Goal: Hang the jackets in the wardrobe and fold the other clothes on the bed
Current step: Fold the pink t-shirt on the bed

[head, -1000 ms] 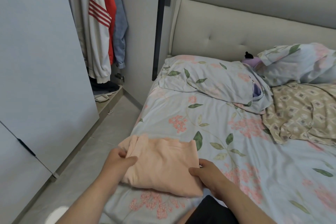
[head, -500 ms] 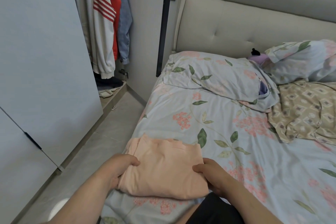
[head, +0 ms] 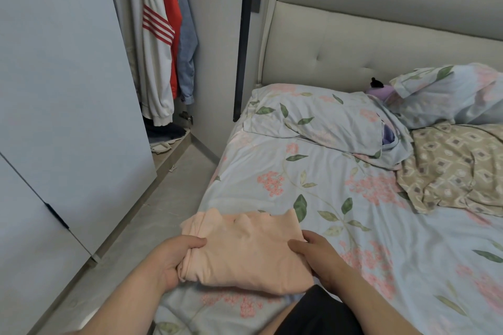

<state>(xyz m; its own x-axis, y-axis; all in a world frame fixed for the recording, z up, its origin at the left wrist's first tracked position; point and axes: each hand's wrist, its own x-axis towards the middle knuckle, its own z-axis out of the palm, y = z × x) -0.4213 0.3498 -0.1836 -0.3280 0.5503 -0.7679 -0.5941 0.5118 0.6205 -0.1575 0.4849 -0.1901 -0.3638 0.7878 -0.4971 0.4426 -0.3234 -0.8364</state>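
A folded peach garment (head: 245, 250) lies at the near left corner of the bed (head: 313, 179), which has a floral sheet. My left hand (head: 174, 258) grips its left edge, thumb on top. My right hand (head: 315, 253) holds its right edge, fingers curled round the fold. In the open wardrobe (head: 68, 90) at the upper left hang a white jacket with red stripes (head: 155, 43), a red jacket (head: 174, 16) and a blue denim jacket (head: 187, 46).
Two floral pillows (head: 321, 117) lie at the padded headboard (head: 353, 43), with a beige patterned blanket (head: 457, 166) at the right. A narrow strip of grey floor (head: 152, 215) runs between bed and wardrobe doors. Dark clothes lie on the wardrobe bottom.
Both hands keep their hold on the peach garment and have drawn it slightly nearer to me. The view has shifted a little to the left and down.
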